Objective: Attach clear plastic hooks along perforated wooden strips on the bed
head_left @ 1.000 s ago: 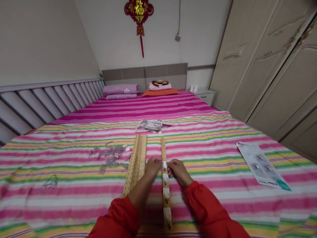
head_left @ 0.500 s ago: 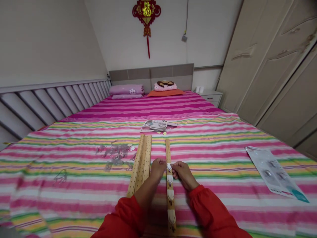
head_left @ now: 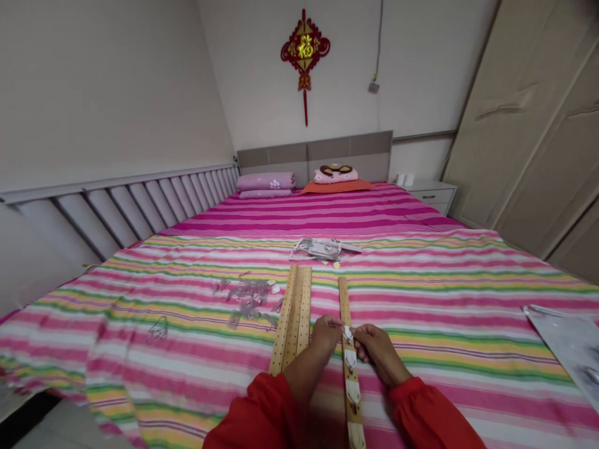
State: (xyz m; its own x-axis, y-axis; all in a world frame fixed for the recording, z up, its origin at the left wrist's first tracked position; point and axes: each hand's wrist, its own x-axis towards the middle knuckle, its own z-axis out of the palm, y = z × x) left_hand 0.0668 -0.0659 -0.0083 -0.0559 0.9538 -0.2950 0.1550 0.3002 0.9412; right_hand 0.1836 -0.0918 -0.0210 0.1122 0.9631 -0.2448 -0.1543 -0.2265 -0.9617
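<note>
A narrow wooden strip with holes (head_left: 344,300) lies lengthwise on the striped bed cover, carrying a row of small white pieces, each with what looks like a metal ring or hook. Both hands meet at the farthest white piece (head_left: 348,333). My left hand (head_left: 326,335) is closed, its fingertips pinching at the left edge of this piece. From the right, my right hand (head_left: 378,350) pinches the other edge with curled fingers. Nearer me on the strip sit more white pieces, one of them a white piece with a ring (head_left: 350,360).
Left of my left arm lie wider perforated wooden strips (head_left: 293,315). Beyond them is a scatter of small clear packets (head_left: 250,298); a thin wire-like tangle (head_left: 158,328) lies farther left. A plastic-wrapped bundle (head_left: 322,249) rests ahead, a flat clear package (head_left: 564,333) at right.
The view has turned left and tilted up slightly, so everything appears shifted right and down. Both hands stay at the same white piece on the strip.
</note>
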